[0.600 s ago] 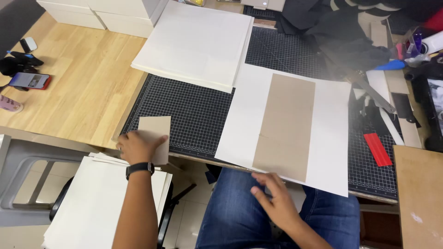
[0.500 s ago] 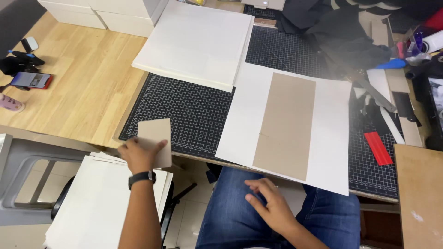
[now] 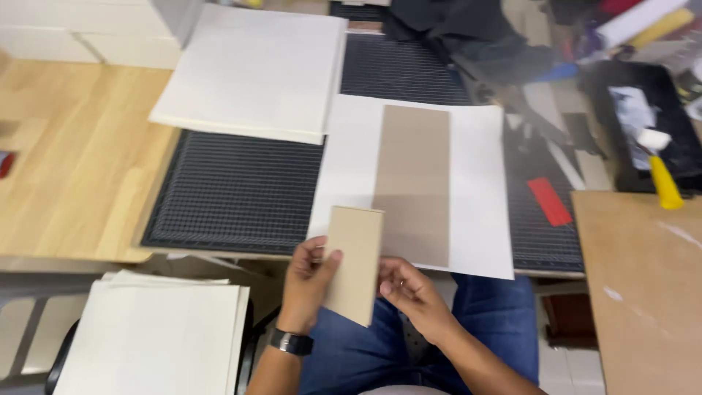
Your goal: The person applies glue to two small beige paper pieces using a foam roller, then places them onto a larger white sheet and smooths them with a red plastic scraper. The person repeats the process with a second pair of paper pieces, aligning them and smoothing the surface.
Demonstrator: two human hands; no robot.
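Both hands have come together since the earlier frames: the small tan cardboard piece [image 3: 354, 264], which the left hand [image 3: 307, 281] held alone at the near left edge of the cutting mat, now sits between the two hands over the person's lap, and the right hand [image 3: 411, 292] has lifted off the jeans to meet it. Left fingers curl around the card's left edge with the thumb pressed on its face, so that hand is closed on the card; the right hand touches the card's lower right edge with loosely bent fingers, and whether it truly grips cannot be told. The card stands tilted, its far end overlapping the near edge of a white sheet [image 3: 482, 190] that lies on the black gridded cutting mat [image 3: 234, 194], with a longer tan board strip [image 3: 412, 183] laid down its middle. A stack of white boards [image 3: 252, 69] rests at the far left of the mat, and another stack of white sheets [image 3: 157, 336] lies near left, below the wooden table [image 3: 73, 168]. At the far right a black tray [image 3: 684, 157] holds a yellow-handled tool [image 3: 662, 179] and some blurred pale scraps. A red strip [image 3: 550, 201] lies on the mat just left of a brown board [image 3: 643, 292].
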